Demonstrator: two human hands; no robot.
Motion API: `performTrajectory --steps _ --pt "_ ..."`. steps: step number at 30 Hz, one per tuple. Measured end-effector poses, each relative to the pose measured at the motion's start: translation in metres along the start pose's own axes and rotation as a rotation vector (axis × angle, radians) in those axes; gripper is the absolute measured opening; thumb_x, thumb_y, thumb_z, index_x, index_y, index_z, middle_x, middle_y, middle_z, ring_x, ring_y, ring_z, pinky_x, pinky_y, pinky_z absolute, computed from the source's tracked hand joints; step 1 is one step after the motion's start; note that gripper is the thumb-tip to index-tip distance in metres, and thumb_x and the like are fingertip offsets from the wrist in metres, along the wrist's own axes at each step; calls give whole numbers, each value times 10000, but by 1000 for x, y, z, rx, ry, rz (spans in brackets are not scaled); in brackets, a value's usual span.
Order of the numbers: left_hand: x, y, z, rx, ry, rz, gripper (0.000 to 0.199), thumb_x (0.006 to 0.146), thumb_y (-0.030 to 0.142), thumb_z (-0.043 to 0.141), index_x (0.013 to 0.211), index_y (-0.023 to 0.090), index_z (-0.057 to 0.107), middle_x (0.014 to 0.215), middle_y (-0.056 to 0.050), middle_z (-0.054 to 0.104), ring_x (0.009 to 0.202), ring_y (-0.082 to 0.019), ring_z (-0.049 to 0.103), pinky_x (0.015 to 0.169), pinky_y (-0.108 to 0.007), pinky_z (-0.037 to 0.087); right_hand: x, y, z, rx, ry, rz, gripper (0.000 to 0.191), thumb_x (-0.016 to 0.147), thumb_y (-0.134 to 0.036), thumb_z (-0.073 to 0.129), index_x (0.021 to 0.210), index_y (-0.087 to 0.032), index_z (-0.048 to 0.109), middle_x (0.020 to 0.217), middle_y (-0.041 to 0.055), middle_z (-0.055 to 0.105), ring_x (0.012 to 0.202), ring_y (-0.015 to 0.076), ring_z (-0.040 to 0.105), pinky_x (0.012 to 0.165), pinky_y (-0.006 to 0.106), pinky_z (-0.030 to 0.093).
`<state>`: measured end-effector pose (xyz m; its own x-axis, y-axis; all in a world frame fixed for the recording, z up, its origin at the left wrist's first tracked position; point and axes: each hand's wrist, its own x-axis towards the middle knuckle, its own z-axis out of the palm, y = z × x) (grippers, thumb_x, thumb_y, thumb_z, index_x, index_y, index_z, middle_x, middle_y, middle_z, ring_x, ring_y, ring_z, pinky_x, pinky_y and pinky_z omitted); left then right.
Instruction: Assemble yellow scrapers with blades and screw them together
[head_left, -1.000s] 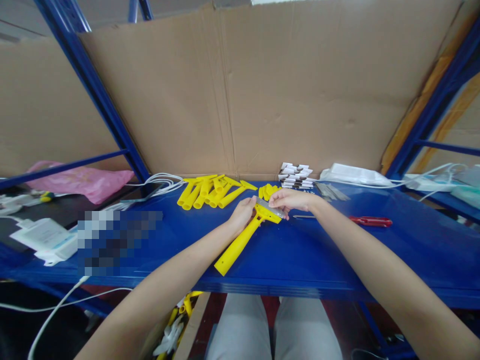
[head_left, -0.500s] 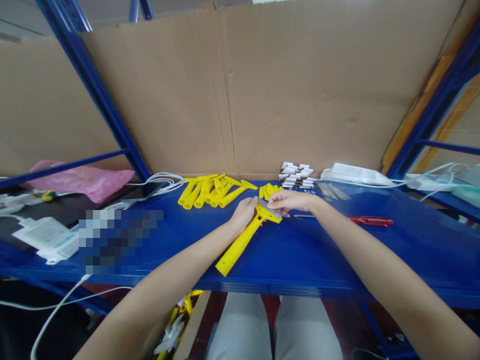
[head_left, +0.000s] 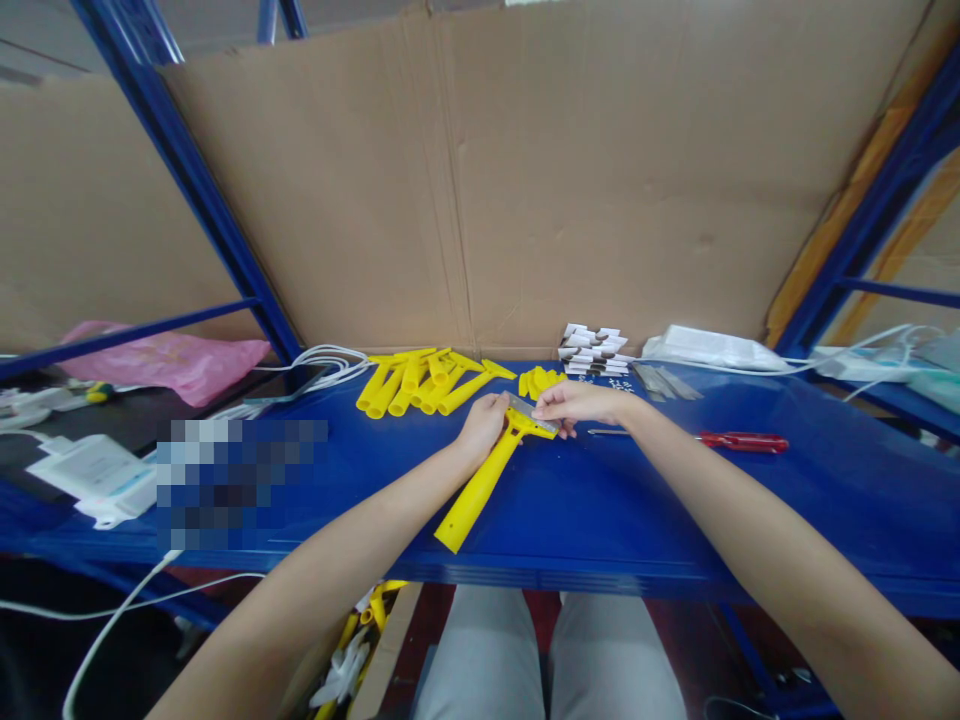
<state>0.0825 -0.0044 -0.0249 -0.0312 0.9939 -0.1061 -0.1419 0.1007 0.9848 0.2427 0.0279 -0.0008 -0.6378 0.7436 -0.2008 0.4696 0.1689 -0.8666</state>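
Observation:
A yellow scraper (head_left: 480, 490) with a flat grey metal plate (head_left: 523, 407) across its head slants over the front of the blue table. My left hand (head_left: 484, 428) grips the left end of the scraper head, thumb by the plate. At the plate's right part, the fingers of my right hand (head_left: 564, 405) are pinched together; anything small between them is hidden. Behind the hands lie several yellow scraper handles (head_left: 427, 385) and a group of small yellow pieces (head_left: 538, 382). Tiny silvery parts (head_left: 616, 383) are scattered to the right of these.
A screwdriver with a red handle (head_left: 744, 442) lies on the right. Stacked white-and-dark packets (head_left: 594, 350), grey metal strips (head_left: 666, 382) and a white package (head_left: 709, 348) stand at the back. White chargers (head_left: 94, 470) and cables are on the left. Cardboard (head_left: 480, 180) closes the rear.
The scraper head has shifted slightly left and turned a little more upright. Both hands stay at its metal plate, the left one having moved a little left with it.

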Motion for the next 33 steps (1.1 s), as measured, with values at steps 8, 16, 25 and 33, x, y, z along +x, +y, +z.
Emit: performTrajectory --steps 8,16,25,33 --pt "2 -3 -4 -77 -96 8 326 912 142 381 615 145 517 464 -17 561 375 -135 521 388 -249 444 -1 5 0 89 -50 -31 308 675 -420 729 687 -165 556 531 -43 548 481 81 531 466 202 416" --pt "5 0 -11 -81 -191 -70 194 840 145 571 648 121 559 558 -54 641 444 -127 586 458 -232 495 5 11 0 22 -64 -120 305 672 -415 700 623 -172 522 485 -74 493 434 57 438 439 197 357" --pt "10 3 -13 -114 -86 -16 229 815 68 546 595 126 518 498 -7 574 418 -85 523 460 -188 420 3 6 2 165 -16 -69 348 679 -446 738 716 -161 541 577 -45 534 482 78 528 462 210 425" --pt "16 3 -18 -160 -17 74 163 751 85 604 618 129 521 517 4 568 444 -84 511 472 -192 401 6 11 0 236 -8 -115 257 677 -354 728 722 -153 573 575 -3 617 473 87 554 465 212 439"
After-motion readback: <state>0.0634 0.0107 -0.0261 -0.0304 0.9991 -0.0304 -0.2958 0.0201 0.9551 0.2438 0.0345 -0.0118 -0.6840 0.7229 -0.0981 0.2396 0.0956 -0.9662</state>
